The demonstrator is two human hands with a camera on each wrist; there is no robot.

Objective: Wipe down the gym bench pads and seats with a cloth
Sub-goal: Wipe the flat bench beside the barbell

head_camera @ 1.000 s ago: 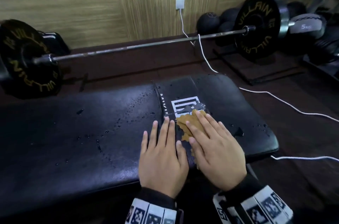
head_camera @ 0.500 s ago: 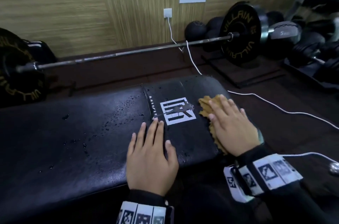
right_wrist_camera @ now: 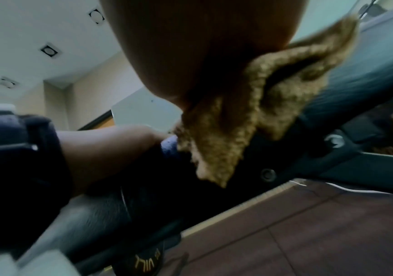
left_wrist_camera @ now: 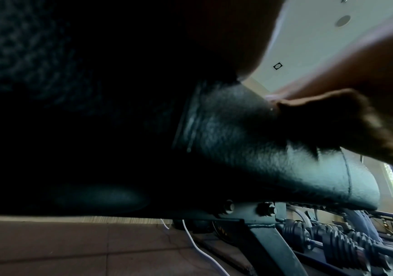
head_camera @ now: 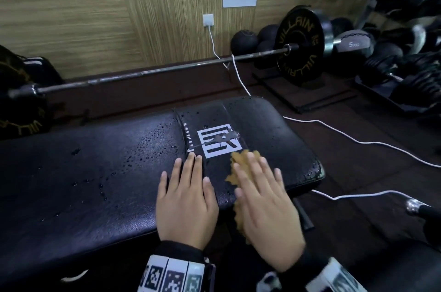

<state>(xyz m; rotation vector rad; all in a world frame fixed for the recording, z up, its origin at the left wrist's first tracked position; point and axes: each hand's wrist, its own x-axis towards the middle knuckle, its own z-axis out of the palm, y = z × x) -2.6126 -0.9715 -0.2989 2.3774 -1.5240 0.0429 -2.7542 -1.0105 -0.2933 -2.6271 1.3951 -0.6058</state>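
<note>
A black padded gym bench point(head_camera: 95, 172) runs across the head view, wet with droplets, with a white logo point(head_camera: 218, 140) near its right end. My right hand point(head_camera: 262, 196) lies flat with straight fingers on a tan cloth point(head_camera: 238, 160), pressing it onto the pad just below the logo; the cloth point(right_wrist_camera: 249, 115) hangs over the pad's front edge in the right wrist view. My left hand point(head_camera: 186, 196) rests flat on the pad, left of the cloth, fingers straight. In the left wrist view the pad point(left_wrist_camera: 249, 149) and the cloth point(left_wrist_camera: 332, 119) show from below.
A barbell point(head_camera: 167, 69) with black plates point(head_camera: 300, 45) lies on the floor behind the bench. White cables point(head_camera: 346, 136) trail across the dark floor at right. Dumbbells point(head_camera: 410, 81) and medicine balls point(head_camera: 245, 40) crowd the far right by the wall.
My right hand has slid the cloth back left and toward the near edge, from the pad's right end to just under the logo. The left hand has stayed in place.
</note>
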